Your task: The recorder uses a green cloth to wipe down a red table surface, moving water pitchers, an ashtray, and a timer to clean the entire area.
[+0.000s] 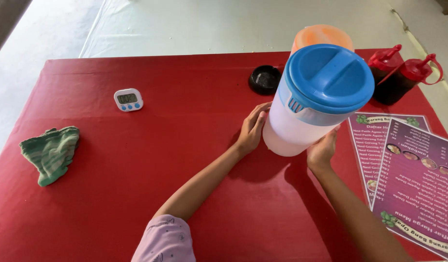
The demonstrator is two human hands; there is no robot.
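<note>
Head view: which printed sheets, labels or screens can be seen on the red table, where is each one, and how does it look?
Timer: far left part of the table, small white box with grey screen and blue buttons.
Front menu sheet: right edge, glossy purple rectangle with small food photos and green leaf marks.
Back menu sheet: partly under the front one, beside the right hand, purple with a white border.

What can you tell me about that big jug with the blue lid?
The jug is a tall, whitish, see-through plastic pitcher, standing upright on the red table. Its round blue lid is on, with a slotted pouring opening on the side facing the left hand. The left hand rests flat against one side and the right hand cups the other side near the base. What it contains cannot be told. A second jug with an orange lid stands just behind it.
</note>
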